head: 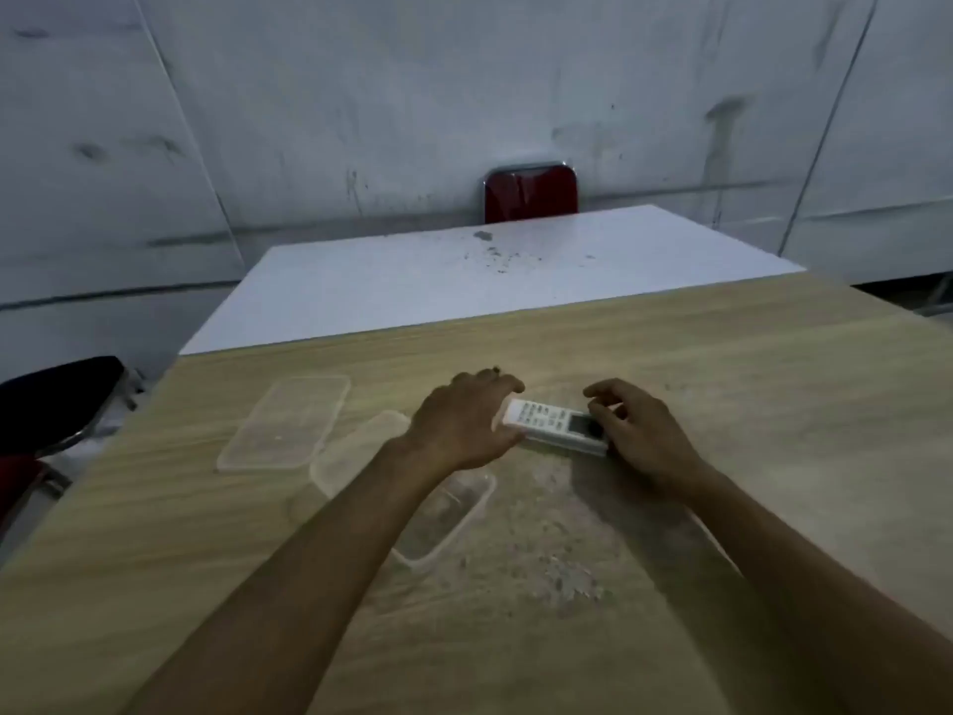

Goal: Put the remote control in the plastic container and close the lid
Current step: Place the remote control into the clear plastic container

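One remote (554, 423) lies on the worktop (722, 405), both hands grasping its ends: left hand (459, 425), right hand (639, 436). One container (443, 518) at 7 o'clock, one lid (289, 423) at 9

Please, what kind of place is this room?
Probably a plain workroom or canteen: two tables pushed together, wooden table and white table, a red chair, bare grey wall.
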